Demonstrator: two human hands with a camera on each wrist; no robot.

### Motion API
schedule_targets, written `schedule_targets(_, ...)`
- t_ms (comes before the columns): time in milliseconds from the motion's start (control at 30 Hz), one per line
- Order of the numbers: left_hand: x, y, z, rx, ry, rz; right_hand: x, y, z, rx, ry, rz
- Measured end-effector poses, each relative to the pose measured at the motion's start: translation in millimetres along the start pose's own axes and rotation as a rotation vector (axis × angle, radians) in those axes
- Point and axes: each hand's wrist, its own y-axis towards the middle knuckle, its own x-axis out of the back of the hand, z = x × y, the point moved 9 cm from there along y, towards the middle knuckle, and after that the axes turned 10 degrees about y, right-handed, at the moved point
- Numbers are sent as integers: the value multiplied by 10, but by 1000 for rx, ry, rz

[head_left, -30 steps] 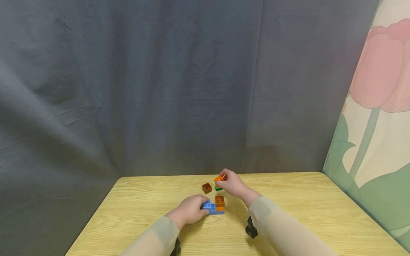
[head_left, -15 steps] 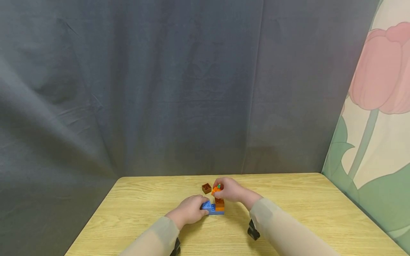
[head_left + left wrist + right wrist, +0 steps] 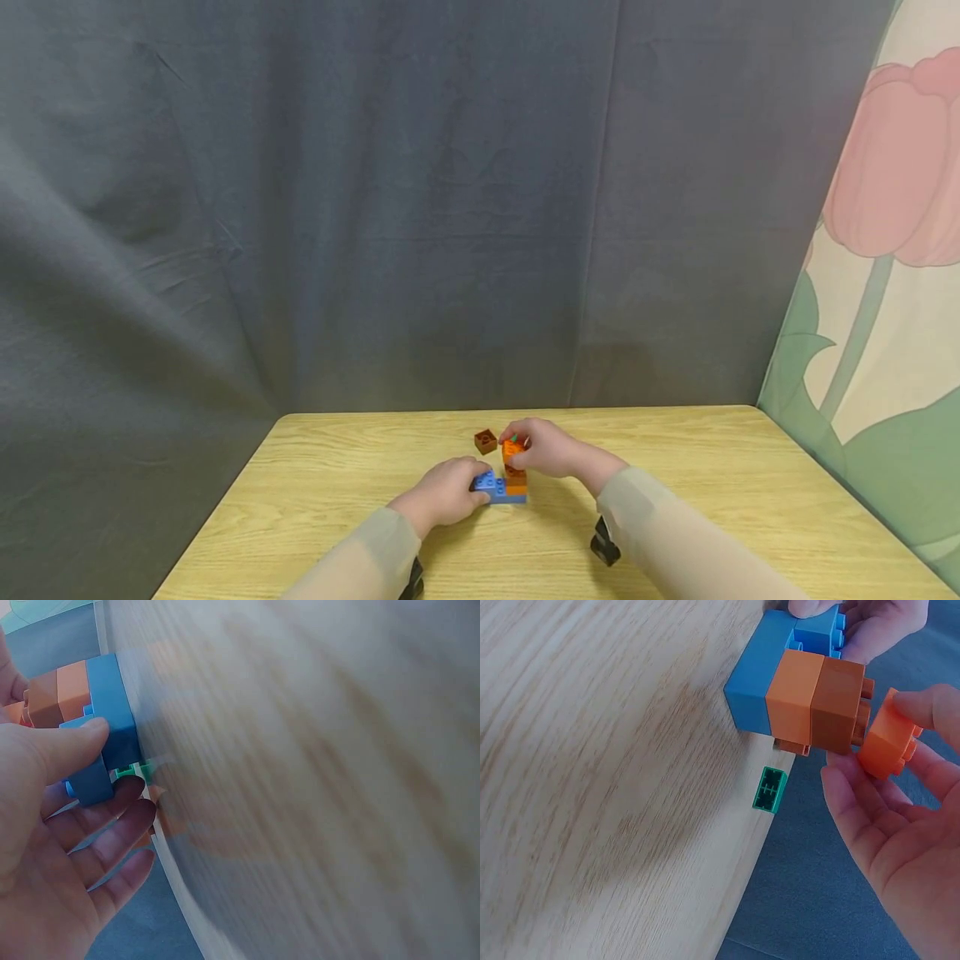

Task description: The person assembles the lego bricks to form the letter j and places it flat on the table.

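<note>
A long blue brick (image 3: 754,686) lies on the table as a base. An orange brick (image 3: 793,690) sits on its right end, topped by a brown brick (image 3: 838,705). A small blue brick (image 3: 91,780) stands on the left end, and my left hand (image 3: 442,492) pinches it between thumb and fingers. My right hand (image 3: 551,447) holds a bright orange brick (image 3: 887,739) between thumb and fingers, right above the brown brick's studs. In the right wrist view this held brick is tilted, with a narrow gap to the studs.
A loose brown brick (image 3: 485,442), open side up, lies on the wooden table (image 3: 345,467) behind the stack. Close by is a small green brick (image 3: 769,789), hollow side showing. A dark grey curtain (image 3: 450,208) hangs behind the table's far edge.
My right hand has brought the orange brick from beside the green brick towards me, over the brown brick of the stack. My left hand has stayed on the blue bricks.
</note>
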Motion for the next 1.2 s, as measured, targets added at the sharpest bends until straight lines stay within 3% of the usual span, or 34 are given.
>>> schedule_targets(433, -16, 13, 17, 2, -5, 0, -64, -86, 61, 23, -4, 69)
schedule_targets(1200, -25, 2, 26, 12, -22, 10, -71, -154, 27, 27, 5, 34)
